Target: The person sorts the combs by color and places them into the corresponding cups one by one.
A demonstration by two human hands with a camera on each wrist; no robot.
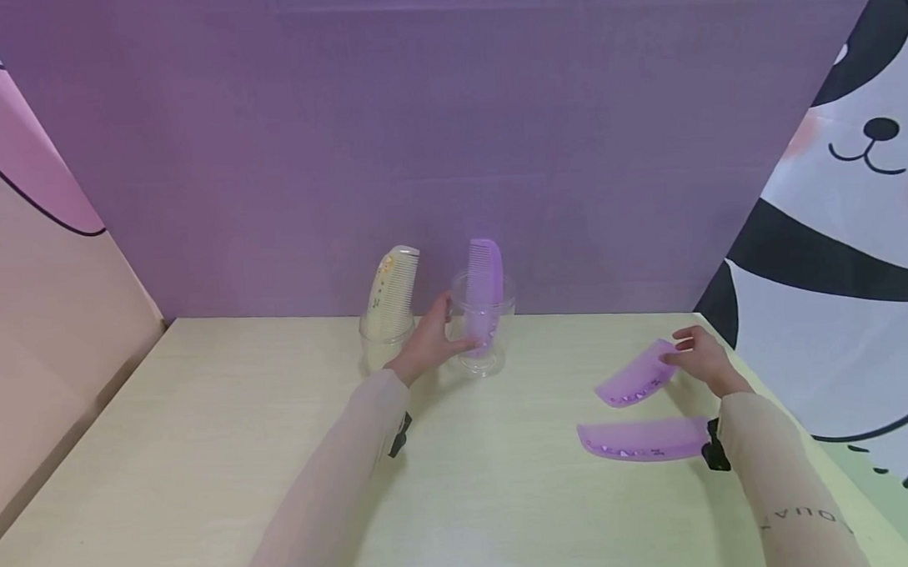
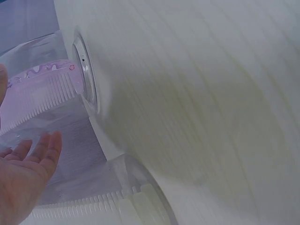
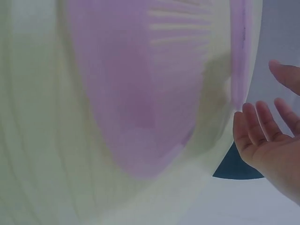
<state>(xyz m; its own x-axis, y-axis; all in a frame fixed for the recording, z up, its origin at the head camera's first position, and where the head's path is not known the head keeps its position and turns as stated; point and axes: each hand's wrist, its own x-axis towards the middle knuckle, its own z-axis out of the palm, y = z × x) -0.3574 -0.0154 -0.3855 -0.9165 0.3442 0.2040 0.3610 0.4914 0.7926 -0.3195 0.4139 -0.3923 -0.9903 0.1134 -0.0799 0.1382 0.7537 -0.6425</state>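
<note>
My left hand (image 1: 429,343) is around a clear cup (image 1: 484,367), thumb in front and fingers on its left side. A purple comb (image 1: 485,274) stands upright in that cup. Just left of this hand, a second clear cup (image 1: 375,350) holds a cream-yellow comb (image 1: 391,290), leaning right. At the right, my right hand (image 1: 703,358) is at the upper end of a purple comb (image 1: 633,379) lying slanted on the table. In the right wrist view, the thumb and fingers of this hand (image 3: 269,133) are spread apart beside the comb's end (image 3: 239,70).
Another purple comb (image 1: 640,440) lies flat nearer the front, by the right wrist's black strap (image 1: 717,448). A purple wall (image 1: 449,133) stands behind the pale wooden table (image 1: 205,459). A panda-printed panel (image 1: 858,244) borders the right side, a pink and beige one (image 1: 41,273) the left.
</note>
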